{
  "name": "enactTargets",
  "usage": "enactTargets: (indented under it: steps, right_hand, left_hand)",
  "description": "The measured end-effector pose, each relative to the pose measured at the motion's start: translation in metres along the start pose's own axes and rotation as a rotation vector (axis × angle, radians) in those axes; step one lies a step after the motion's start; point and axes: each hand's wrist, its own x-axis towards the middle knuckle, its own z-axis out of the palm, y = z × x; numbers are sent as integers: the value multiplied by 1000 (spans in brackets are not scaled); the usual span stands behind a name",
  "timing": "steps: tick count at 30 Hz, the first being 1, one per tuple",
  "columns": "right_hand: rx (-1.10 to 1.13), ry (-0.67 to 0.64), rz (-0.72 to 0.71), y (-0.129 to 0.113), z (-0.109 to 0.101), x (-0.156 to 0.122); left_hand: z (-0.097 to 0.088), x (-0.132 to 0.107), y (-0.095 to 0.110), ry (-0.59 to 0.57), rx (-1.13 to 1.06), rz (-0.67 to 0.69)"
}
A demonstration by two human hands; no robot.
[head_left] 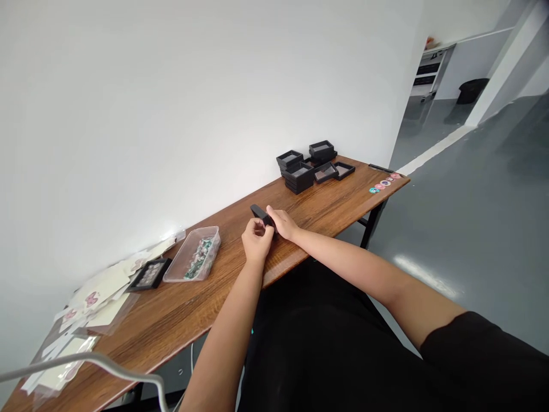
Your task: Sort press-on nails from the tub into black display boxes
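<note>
A small black frame (pixel 259 214) stands tilted on edge near the front of the wooden table, between my two hands. My left hand (pixel 257 239) pinches its near side, thumb and fingers curled together. Against the frame's right side lies my right hand (pixel 283 223), its fingers along the frame and partly hidden. What the fingertips do on the far side does not show. To the left is a clear plastic tub (pixel 191 254) with small green and white pieces inside. Beside the tub lies another black frame (pixel 150 274) with pale round items in it.
Several black frames (pixel 299 177) are stacked at the back right against the wall. Round stickers (pixel 385 183) line the table's right end. Papers and plastic sleeves (pixel 100 289) spread over the left end. A grey tube (pixel 90 356) crosses the lower left.
</note>
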Motion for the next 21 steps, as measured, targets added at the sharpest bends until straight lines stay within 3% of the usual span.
enactTargets:
  steps: [12,21]
  right_hand:
    - [28,-53,-16,-6,1,-4]
    - [251,21,117,1,-1,1]
  left_hand:
    - [-2,4,-1,13,46,45]
    - [-4,4,-8,-21,55,230]
